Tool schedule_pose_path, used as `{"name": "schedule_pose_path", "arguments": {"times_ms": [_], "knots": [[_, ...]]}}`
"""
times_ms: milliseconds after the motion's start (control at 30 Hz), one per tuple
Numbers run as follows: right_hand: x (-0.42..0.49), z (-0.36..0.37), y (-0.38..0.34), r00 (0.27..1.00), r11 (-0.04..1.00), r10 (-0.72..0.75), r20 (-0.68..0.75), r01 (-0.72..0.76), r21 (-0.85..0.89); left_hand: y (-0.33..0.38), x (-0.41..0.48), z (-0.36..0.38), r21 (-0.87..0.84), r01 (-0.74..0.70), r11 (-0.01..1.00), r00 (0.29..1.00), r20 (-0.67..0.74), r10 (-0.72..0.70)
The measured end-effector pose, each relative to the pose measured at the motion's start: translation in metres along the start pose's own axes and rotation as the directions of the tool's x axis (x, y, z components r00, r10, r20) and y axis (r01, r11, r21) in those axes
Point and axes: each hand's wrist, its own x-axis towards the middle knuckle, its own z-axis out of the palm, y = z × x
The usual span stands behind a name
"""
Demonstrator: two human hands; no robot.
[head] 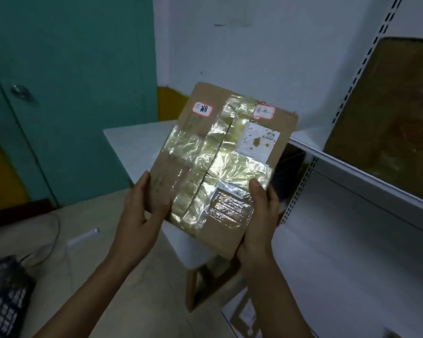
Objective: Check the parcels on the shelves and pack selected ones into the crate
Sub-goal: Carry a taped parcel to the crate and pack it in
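Both hands, the left hand (142, 211) and right hand (260, 215), grip the near edges of a taped cardboard parcel (220, 154), held tilted face-up beside the white shelves (352, 172) (presumably so its labels can be read).

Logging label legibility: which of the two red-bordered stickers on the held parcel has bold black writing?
The left sticker, left of the shiny tape strip; the right sticker beyond the tape carries only faint, thin marks.
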Motion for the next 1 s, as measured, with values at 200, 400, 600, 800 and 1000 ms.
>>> {"name": "schedule_pose_path", "arguments": {"times_ms": [200, 400, 600, 800, 1000], "knots": [[0.105, 0.083, 0.011, 0.985, 0.971, -0.042, 0.17, 0.08, -0.224, -0.009, 0.148, 0.004, -0.024, -0.054, 0.998, 0.998, 0.02, 0.055], [0.187, 0.134, 0.017, 0.943, 0.849, -0.159, 0.294, 0.282, -0.447, -0.019, 0.26, 0.025, -0.116, -0.051, 0.992, 0.997, 0.052, 0.058], [0.238, 0.148, 0.012, 0.931, 0.64, -0.352, 0.092, 0.311, -0.703, -0.05, 0.322, 0.099, -0.242, 0.082, 0.967, 0.958, 0.286, -0.01], [0.286, 0.146, -0.003, 0.8, 0.352, -0.596, -0.067, 0.185, -0.918, -0.069, 0.372, 0.187, -0.22, 0.05, 0.974, 0.786, 0.611, 0.098], [0.311, 0.172, 0.005, 0.711, 0.286, -0.679, -0.185, 0.023, -0.958, -0.086, 0.441, 0.237, -0.192, -0.065, 0.979, 0.605, 0.773, 0.192]]}}
